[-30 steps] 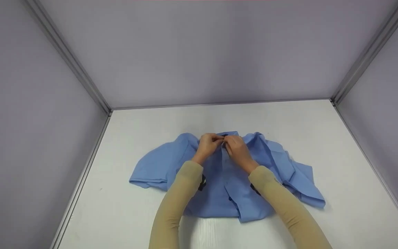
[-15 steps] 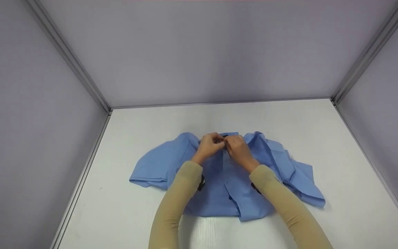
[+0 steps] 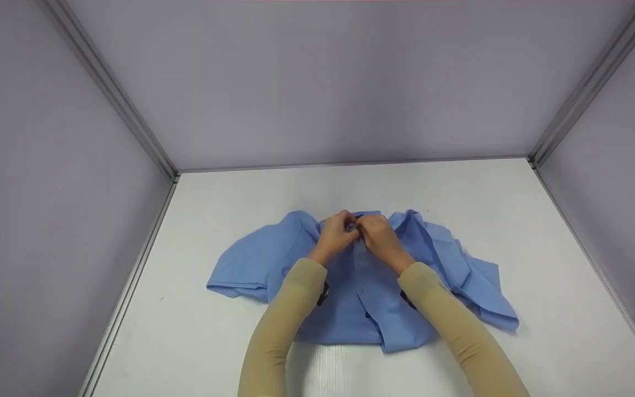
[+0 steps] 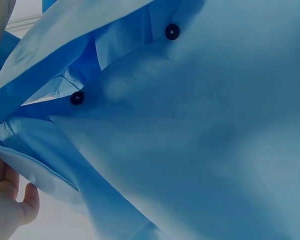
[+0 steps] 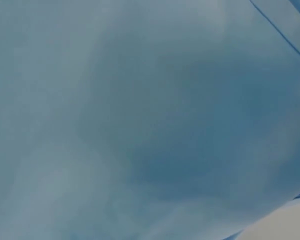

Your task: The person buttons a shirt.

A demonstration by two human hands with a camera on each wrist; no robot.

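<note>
A light blue short-sleeved shirt [image 3: 251,253] with dark buttons lies spread on the white table [image 3: 185,342]. Near its collar, my left hand [image 3: 331,237] pinches the front edge with bent fingers and thumb. Right beside it, my right hand [image 3: 381,238] pinches the same part, fingertips close to the left ones. What lies between the fingertips is mostly hidden. In the left wrist view, two dark buttons, an upper button [image 4: 172,32] and a lower button [image 4: 77,98], show on the open front. Blurred shirt cloth [image 5: 140,120] fills most of the right wrist view.
Grey panels stand around the table: a back panel [image 3: 317,82], a left panel [image 3: 47,193] and a right panel [image 3: 615,193]. Metal rails run along their corners. The shirt's right sleeve area [image 3: 485,298] is folded and creased.
The left fingers have bent more, and the left thumb has moved slightly down and right against the cloth. My right hand stays almost in place. The rest of the shirt lies nearly unchanged.
</note>
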